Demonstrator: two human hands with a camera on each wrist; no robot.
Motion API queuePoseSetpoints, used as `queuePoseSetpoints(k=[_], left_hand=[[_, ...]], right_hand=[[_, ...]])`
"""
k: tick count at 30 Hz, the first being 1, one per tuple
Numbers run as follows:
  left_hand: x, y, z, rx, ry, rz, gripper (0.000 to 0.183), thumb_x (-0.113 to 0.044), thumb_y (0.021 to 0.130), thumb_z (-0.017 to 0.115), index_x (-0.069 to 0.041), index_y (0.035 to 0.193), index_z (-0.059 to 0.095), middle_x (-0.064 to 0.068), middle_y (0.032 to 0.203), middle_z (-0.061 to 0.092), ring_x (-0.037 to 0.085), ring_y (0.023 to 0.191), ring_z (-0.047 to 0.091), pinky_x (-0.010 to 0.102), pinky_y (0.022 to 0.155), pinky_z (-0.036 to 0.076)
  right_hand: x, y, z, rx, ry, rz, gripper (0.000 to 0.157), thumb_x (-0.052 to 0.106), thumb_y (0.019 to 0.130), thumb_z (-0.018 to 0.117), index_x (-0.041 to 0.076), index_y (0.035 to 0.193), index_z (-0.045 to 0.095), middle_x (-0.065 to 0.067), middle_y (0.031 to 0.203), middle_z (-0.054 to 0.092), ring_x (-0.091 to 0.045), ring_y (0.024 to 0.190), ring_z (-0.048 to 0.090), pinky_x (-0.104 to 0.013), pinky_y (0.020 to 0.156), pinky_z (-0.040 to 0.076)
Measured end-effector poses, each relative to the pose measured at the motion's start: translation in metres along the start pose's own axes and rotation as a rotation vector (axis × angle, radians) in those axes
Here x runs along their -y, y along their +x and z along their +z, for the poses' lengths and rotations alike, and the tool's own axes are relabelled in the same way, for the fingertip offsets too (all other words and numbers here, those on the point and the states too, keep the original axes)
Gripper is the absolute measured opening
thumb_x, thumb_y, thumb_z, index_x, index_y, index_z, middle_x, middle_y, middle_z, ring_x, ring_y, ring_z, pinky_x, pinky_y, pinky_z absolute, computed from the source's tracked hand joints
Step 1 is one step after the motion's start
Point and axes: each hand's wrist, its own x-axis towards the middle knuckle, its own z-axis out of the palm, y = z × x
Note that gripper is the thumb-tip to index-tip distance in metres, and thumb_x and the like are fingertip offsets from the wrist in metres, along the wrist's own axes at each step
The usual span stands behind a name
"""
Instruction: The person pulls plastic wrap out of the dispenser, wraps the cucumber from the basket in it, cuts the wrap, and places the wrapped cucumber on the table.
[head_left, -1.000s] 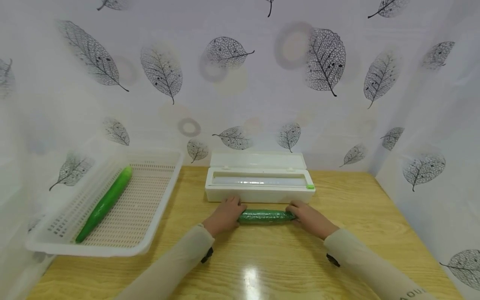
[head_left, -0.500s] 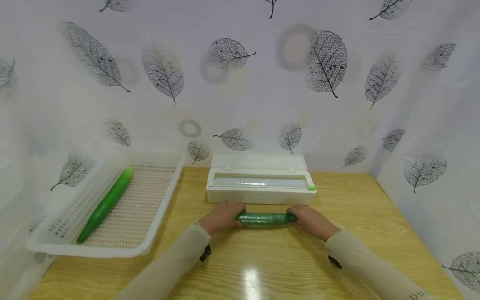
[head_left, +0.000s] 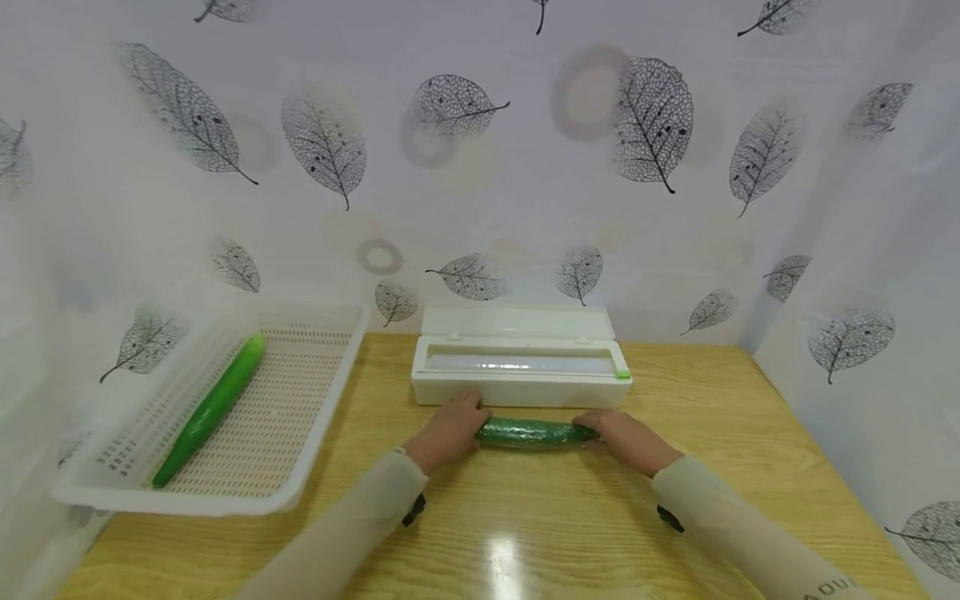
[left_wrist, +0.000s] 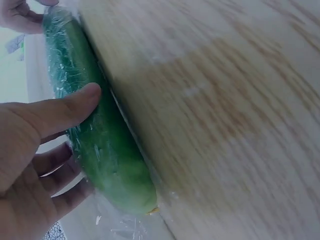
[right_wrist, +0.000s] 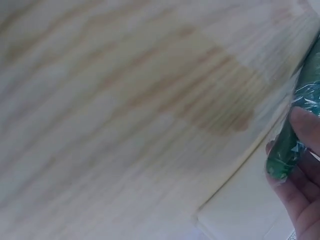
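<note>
A dark green cucumber (head_left: pixel 532 432), wrapped in shiny clear film, lies crosswise in front of a white cling-film box. My left hand (head_left: pixel 448 431) grips its left part. In the left wrist view the thumb lies over the wrapped cucumber (left_wrist: pixel 117 155), fingers at its other side, and loose film (left_wrist: pixel 120 225) sticks out past the end. At the opposite end, my right hand (head_left: pixel 628 440) holds the cucumber between thumb and fingers. The right wrist view has that cucumber tip (right_wrist: pixel 279 167) covered by crinkled film. Palms partly hide both ends from the head camera.
The cling-film box (head_left: pixel 521 393) stands behind the hands, lid (head_left: pixel 517 321) raised, a film roll inside and a green slider (head_left: pixel 622 374) at its right. A white plastic basket (head_left: pixel 187 502) at left holds an unwrapped cucumber (head_left: pixel 213 408). A leaf-print curtain (head_left: pixel 517 208) hangs behind the wooden table (head_left: pixel 600 533).
Both hands and the wrapped cucumber shifted slightly toward me, then back toward the box. Both hands keep their hold throughout.
</note>
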Motion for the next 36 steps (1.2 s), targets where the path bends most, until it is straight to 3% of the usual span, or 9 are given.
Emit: queuePoseSetpoints(k=[7,12,17,23,25,28,33,36], left_hand=[[0.002,-0.003,-0.01,0.069,-0.117,0.016,0.037,-0.022,0.079,0.074,-0.006,0.111,0.063,0.006,0.105,0.066,0.019,0.094,0.062,0.03,0.084,0.052],[0.002,-0.004,-0.016,0.109,-0.221,0.005,0.034,-0.019,0.081,0.072,-0.006,0.11,0.062,0.006,0.107,0.068,0.019,0.098,0.064,0.031,0.087,0.053],[-0.001,-0.001,-0.016,0.111,-0.149,0.014,0.027,-0.019,0.08,0.074,-0.01,0.103,0.061,0.002,0.097,0.066,0.015,0.087,0.063,0.027,0.077,0.053],[-0.004,-0.003,-0.008,0.078,-0.027,0.036,0.054,-0.024,0.069,0.083,-0.013,0.114,0.055,0.004,0.105,0.055,0.016,0.095,0.055,0.03,0.085,0.051],[-0.004,-0.003,-0.007,0.053,-0.028,0.044,0.052,-0.019,0.07,0.083,-0.013,0.113,0.055,0.004,0.104,0.056,0.016,0.095,0.055,0.029,0.085,0.051],[-0.003,-0.004,-0.009,0.051,-0.1,0.031,0.044,-0.012,0.072,0.08,-0.011,0.11,0.058,0.003,0.101,0.059,0.016,0.093,0.057,0.028,0.084,0.052],[0.001,-0.003,-0.018,0.131,-0.272,-0.033,0.04,-0.009,0.078,0.074,-0.007,0.114,0.057,0.006,0.11,0.064,0.019,0.101,0.062,0.031,0.089,0.052],[0.002,-0.002,-0.021,0.162,-0.296,-0.046,0.034,-0.011,0.081,0.071,-0.008,0.112,0.056,0.005,0.107,0.065,0.018,0.098,0.063,0.03,0.087,0.053]], right_hand=[[-0.001,0.0,0.002,0.064,0.002,0.012,0.034,0.004,0.079,0.071,-0.001,0.111,0.063,-0.012,0.109,0.068,-0.025,0.101,0.065,-0.037,0.085,0.054],[-0.001,-0.002,0.003,0.049,-0.025,-0.007,0.035,0.005,0.077,0.073,0.0,0.111,0.063,-0.011,0.107,0.066,-0.025,0.098,0.064,-0.035,0.083,0.055],[-0.002,-0.002,0.001,0.045,-0.042,-0.024,0.037,0.006,0.075,0.075,0.003,0.111,0.063,-0.009,0.105,0.063,-0.023,0.095,0.063,-0.034,0.08,0.055],[-0.003,-0.002,0.0,0.044,-0.048,-0.025,0.037,0.006,0.075,0.076,0.004,0.109,0.064,-0.009,0.106,0.062,-0.023,0.095,0.062,-0.035,0.079,0.055],[-0.003,-0.001,0.001,0.042,-0.055,-0.03,0.037,0.006,0.074,0.076,0.004,0.109,0.064,-0.009,0.105,0.062,-0.023,0.094,0.063,-0.034,0.079,0.055],[-0.003,0.0,0.002,0.044,-0.068,-0.034,0.035,0.006,0.075,0.076,0.002,0.108,0.064,-0.009,0.103,0.062,-0.022,0.093,0.063,-0.034,0.078,0.055],[-0.004,0.0,0.005,0.066,-0.079,-0.027,0.033,0.006,0.078,0.073,0.0,0.109,0.063,-0.009,0.1,0.063,-0.022,0.091,0.063,-0.034,0.077,0.055],[-0.004,-0.001,0.005,0.067,-0.085,-0.029,0.032,0.007,0.079,0.073,-0.001,0.109,0.063,-0.008,0.098,0.062,-0.022,0.089,0.063,-0.034,0.075,0.055]])
